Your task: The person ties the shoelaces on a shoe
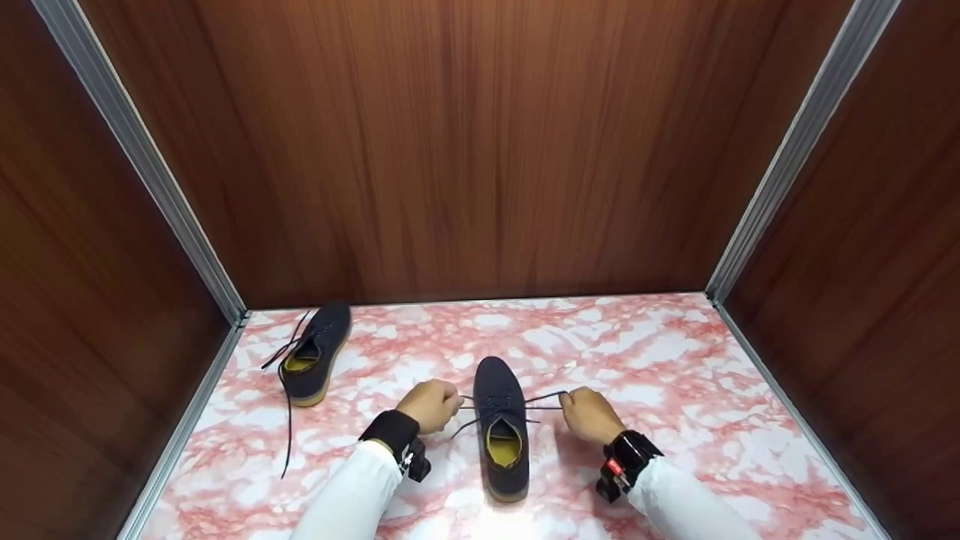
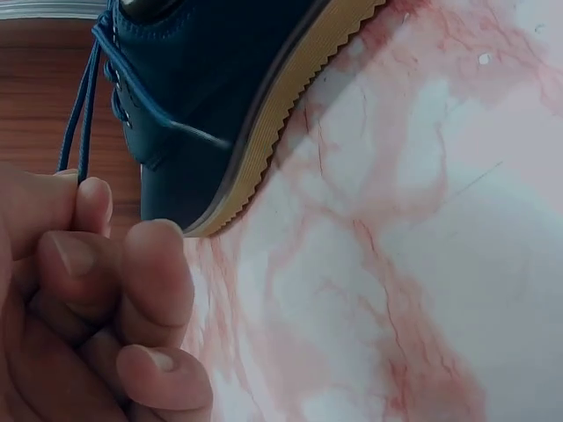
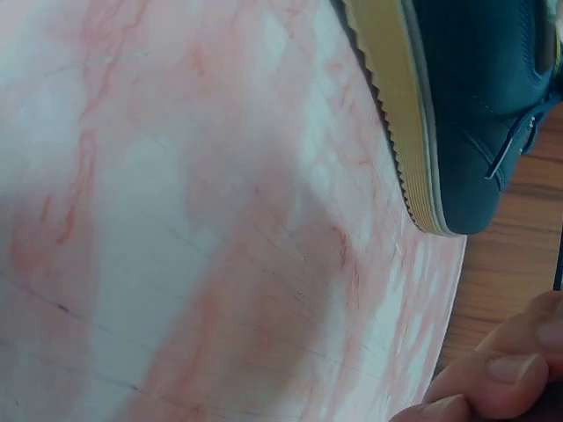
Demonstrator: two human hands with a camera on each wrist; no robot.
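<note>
A dark navy lace-up shoe [image 1: 492, 375] with a yellow lining and tan sole stands upright, toe pointing away, between my two hands. My left hand [image 1: 433, 405] pinches a doubled strand of its shoelace [image 2: 86, 114] between thumb and forefinger, the other fingers curled below. On the other side, my right hand [image 1: 591, 415] grips another doubled strand, drawn out straight to the right. The strands meet over the shoe's tongue, and a loose lace end hangs down each side. In the right wrist view, only some fingertips [image 3: 501, 382] show at the lower right corner.
A matching shoe [image 1: 330, 330] with untied laces stands at the back left, one lace trailing toward me. Pink-and-white marbled tabletop [image 1: 645, 345] lies beneath everything. Brown wood-grain panels [image 1: 465, 150] with metal corner strips [image 1: 787, 157] enclose the back and both sides.
</note>
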